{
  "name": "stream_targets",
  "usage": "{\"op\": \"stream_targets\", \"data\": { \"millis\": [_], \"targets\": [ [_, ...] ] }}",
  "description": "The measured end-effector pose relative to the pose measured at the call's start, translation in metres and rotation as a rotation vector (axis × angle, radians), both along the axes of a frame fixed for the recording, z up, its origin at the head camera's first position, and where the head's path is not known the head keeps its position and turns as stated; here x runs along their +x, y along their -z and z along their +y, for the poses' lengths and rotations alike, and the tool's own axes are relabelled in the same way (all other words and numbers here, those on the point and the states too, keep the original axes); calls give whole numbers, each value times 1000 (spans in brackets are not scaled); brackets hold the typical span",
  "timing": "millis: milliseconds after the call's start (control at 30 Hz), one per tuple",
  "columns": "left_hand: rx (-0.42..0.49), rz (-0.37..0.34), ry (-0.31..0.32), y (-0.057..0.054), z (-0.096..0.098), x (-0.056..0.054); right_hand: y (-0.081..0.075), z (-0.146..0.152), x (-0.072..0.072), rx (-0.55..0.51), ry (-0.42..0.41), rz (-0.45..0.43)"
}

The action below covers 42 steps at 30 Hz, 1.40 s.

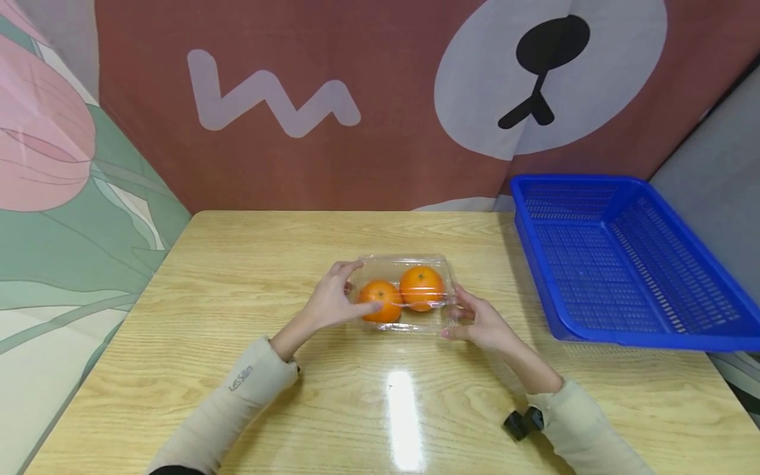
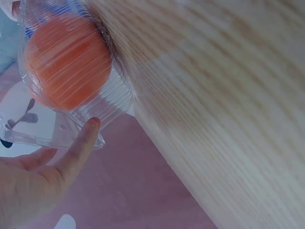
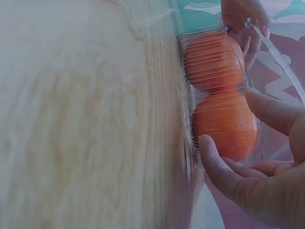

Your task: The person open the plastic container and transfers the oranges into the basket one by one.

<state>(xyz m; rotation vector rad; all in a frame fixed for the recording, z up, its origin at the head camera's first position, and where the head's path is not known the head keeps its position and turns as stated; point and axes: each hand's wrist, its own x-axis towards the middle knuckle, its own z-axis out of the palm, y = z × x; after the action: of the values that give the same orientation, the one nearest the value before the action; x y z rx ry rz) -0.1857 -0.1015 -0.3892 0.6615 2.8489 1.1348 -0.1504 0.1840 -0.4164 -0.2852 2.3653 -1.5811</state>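
A clear plastic clamshell box point(image 1: 424, 322) lies on the wooden table with two oranges inside, the left orange point(image 1: 382, 291) nearer the front and the right orange point(image 1: 422, 284) slightly farther back. My left hand point(image 1: 330, 301) grips its left end, fingers at the back corner and thumb across the front. Around the right end curls my right hand point(image 1: 483, 323), thumb and fingers on separate sides. Seen from the right wrist, the lid's edge point(image 3: 279, 59) stands raised away from the base. One orange point(image 2: 69, 62) shows through ribbed plastic in the left wrist view.
A large blue plastic basket point(image 1: 555, 284) stands at the table's right side. Behind the wooden table point(image 1: 267, 251) hangs a brown cloth point(image 1: 297, 171) with a bear print. A flowered cloth point(image 1: 53, 264) covers the left side.
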Motion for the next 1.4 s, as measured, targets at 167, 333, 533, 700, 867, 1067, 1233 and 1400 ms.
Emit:
{"op": "stream_targets", "data": {
  "millis": [167,333,533,700,867,1067,1233,1400],
  "targets": [
    [31,-18,-2,2,-3,0,0,-1,1,12,18,-26],
    [48,-42,7,2,-4,-1,0,-2,1,8,27,-41],
    [35,-52,-9,0,-5,-2,-2,-2,2,-15,23,-40],
    [52,-60,-27,-1,-4,-3,-1,-1,1,-51,7,-32],
    [82,-42,-22,-1,-5,-5,1,-1,0,-60,-5,-27],
    [129,-41,5,-2,-8,-8,0,-1,0,-38,-8,-31],
    [199,-60,16,0,-11,-11,-1,-1,-1,-31,-9,-26],
    [336,-121,38,3,-13,-17,0,-1,-1,-34,-11,-20]
  ]
}}
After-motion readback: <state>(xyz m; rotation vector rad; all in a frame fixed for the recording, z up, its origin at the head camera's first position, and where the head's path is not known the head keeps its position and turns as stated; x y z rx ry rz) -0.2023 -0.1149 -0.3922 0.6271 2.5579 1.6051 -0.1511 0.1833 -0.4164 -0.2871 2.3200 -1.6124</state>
